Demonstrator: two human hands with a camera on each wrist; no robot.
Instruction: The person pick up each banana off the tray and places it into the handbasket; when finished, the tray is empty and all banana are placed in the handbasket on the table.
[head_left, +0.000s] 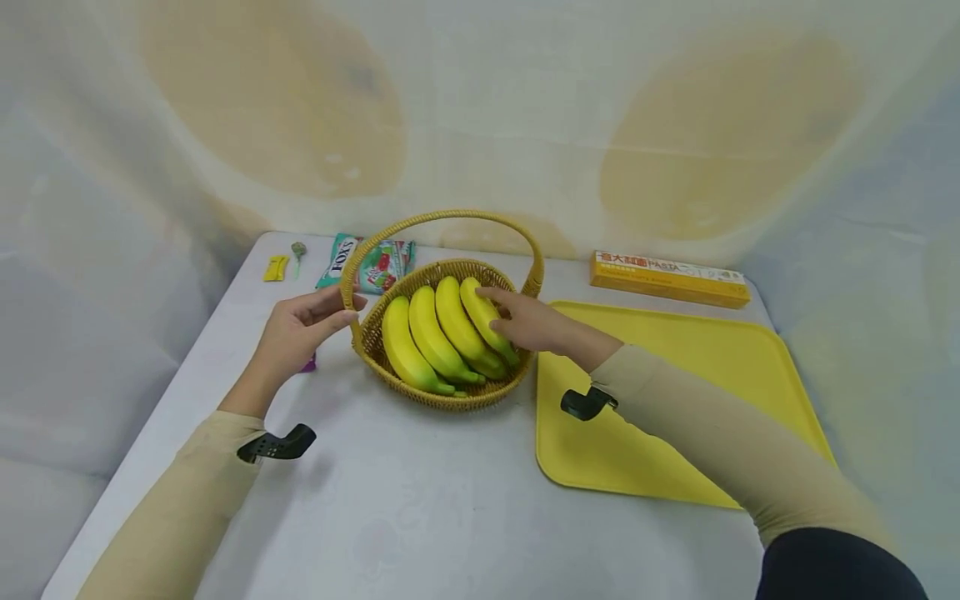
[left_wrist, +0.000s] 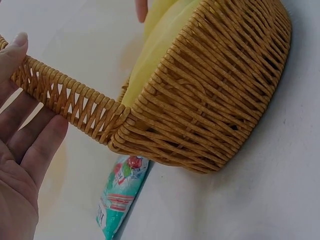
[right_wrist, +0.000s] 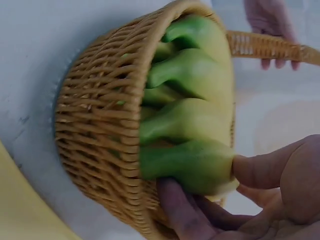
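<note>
A woven basket (head_left: pixel 450 402) with a tall arched handle (head_left: pixel 442 215) stands on the table, several yellow bananas with green tips lying side by side in it. My left hand (head_left: pixel 291 333) holds the handle low on its left side, thumb on one face and fingers behind, as the left wrist view shows. At the basket's right side my right hand (head_left: pixel 532 321) grips the rightmost banana (right_wrist: pixel 187 165) between thumb and fingers. That banana still lies among the others, its green end close to the basket's rim.
Right of the basket lies a yellow tray (head_left: pixel 675 467), with a pasta box (head_left: pixel 667 279) behind it. A teal candy bag (head_left: pixel 386 265) sits behind the basket. Toward the back left are a small yellow packet (head_left: pixel 276 268) and a green-wrapped lollipop (head_left: pixel 297 254); something purple (head_left: pixel 309 365) shows by the left wrist.
</note>
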